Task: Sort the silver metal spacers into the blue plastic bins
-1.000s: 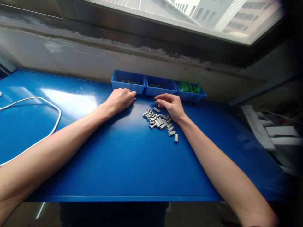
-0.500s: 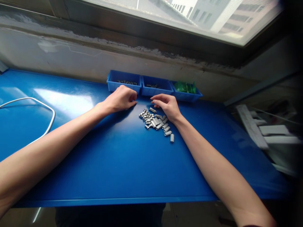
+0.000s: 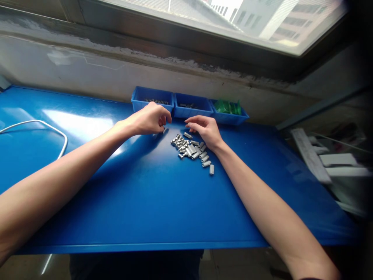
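Worktop (image 3: 131, 217), blue and glossy, spans the view, with a bare forearm coming in from each side. One metal tube (image 3: 211, 170) lies nearest, at the near end of a loose pile of metal pieces (image 3: 190, 151) in the middle: smooth tubes to the right, smaller waisted fittings (image 3: 178, 141) to the left. A white cable (image 3: 64, 142) curves beside the left forearm.

Just beyond the pile, the two hands face each other. The right hand (image 3: 205, 129) is bent, thumb and fingertips narrowly apart; the left hand (image 3: 151, 118) is curled, thumb low. Whether either holds anything, I cannot tell. The round tubes look ready to roll if the right wrist brushes them, and a careless sweep could mix the two kinds.

Behind stand three blue bins: left (image 3: 138, 105) and middle (image 3: 192, 112) with small parts, right (image 3: 230, 118) with green packets (image 3: 227, 106). The left hand is close enough to knock the left one. A wall (image 3: 101, 74) and window (image 3: 221, 15) rise beyond.
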### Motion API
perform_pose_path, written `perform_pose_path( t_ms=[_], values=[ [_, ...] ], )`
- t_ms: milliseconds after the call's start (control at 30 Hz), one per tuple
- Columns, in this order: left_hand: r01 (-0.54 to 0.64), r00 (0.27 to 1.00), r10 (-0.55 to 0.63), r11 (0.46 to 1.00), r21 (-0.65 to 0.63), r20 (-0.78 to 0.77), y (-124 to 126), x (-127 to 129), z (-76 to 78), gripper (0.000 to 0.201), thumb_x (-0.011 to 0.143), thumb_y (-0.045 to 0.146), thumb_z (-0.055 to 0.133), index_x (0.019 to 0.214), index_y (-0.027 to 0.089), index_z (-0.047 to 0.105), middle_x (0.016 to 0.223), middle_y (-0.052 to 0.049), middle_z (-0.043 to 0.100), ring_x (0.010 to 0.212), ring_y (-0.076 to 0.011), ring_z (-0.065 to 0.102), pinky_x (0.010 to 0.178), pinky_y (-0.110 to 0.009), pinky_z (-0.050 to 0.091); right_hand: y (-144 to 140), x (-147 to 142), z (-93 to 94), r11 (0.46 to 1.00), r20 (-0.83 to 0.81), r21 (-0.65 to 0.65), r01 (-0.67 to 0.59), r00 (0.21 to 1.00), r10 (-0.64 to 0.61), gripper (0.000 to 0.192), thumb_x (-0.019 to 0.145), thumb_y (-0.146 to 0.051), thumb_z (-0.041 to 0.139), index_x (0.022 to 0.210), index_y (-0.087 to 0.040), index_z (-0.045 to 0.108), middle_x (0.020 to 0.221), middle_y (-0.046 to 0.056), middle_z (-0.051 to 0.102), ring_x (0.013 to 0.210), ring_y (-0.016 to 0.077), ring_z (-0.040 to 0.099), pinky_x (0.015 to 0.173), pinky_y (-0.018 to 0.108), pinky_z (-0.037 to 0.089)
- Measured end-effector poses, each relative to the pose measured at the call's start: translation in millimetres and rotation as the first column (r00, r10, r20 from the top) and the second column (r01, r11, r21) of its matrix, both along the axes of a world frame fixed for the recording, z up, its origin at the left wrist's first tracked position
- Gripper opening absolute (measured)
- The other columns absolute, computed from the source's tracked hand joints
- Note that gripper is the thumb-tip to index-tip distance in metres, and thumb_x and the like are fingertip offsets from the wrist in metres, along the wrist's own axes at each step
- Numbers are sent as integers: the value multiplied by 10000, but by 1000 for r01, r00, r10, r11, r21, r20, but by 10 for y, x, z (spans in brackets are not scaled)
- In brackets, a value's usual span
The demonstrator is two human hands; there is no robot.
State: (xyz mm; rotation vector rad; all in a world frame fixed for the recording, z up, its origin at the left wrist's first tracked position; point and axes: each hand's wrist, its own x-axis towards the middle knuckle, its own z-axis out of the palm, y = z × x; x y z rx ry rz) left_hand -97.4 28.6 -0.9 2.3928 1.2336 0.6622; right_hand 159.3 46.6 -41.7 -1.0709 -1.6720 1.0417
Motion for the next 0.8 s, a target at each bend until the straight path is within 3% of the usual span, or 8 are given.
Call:
perform_pose_path(
  t_ms=[200,400,600,700,800],
  values=[
    [4,1000,-4,1000,24,-5,7,4,-15,385,705,97,649,1039,144,835,850,-41,792,787,-186,747,733,-260,559,-2,2,-1,1000,-2,-5,-2,1000,2,165,744,-316,804,868,-211,833,820,39,807,714,189,704,694,314,570],
    [-73,978,87,994,84,-187,9,-65,4,342,728,211,712,1044,188,842,1002,-77,781,859,-224,718,805,-296,566,-2,5,-10,1000,-6,-3,-15,1000,14,164,753,-312,805,875,-206,833,821,39,803,715,185,702,691,309,562],
    [-125,981,120,992,-24,-153,23,-63,-32,362,683,91,629,971,163,835,809,-47,753,749,-200,692,694,-272,522,-7,6,0,1000,-14,-3,-12,1000,12,151,753,-300,807,870,-207,834,819,40,804,713,183,701,692,308,560],
    [-118,984,111,992,-41,-138,17,-53,2,287,737,132,634,949,164,825,791,-40,757,730,-186,685,685,-270,503,0,14,-8,1000,-10,-8,-13,1000,13,162,755,-310,809,878,-207,834,822,41,805,710,183,698,695,312,562],
    [-119,970,105,992,-52,-220,10,-87,83,194,834,243,638,895,181,811,800,-43,755,715,-175,660,672,-271,468,7,20,-18,1000,-1,-12,-13,1000,13,185,758,-331,811,891,-204,834,823,46,805,711,186,697,694,316,565]
  ],
)
